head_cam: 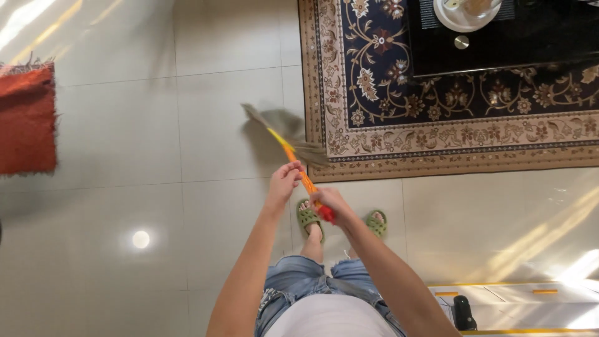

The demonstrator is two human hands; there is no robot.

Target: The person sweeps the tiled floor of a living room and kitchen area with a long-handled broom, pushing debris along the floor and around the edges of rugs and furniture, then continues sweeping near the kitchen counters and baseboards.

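Both the left hand [285,179] and the right hand [329,203] gripped the orange broom [293,150], its bristles blurred at the patterned rug's [437,143] fringed edge. Bare tile floor [156,137] stretched wide between that rug and the red mat [25,118].

Both hands [306,190] on broom [293,146] (blurred bristles)

The broom [298,163] has an orange and yellow handle with a red end. The carpet [449,118] shows beige flowers on navy; the mat [26,118] is red, the slippers [309,218] green.
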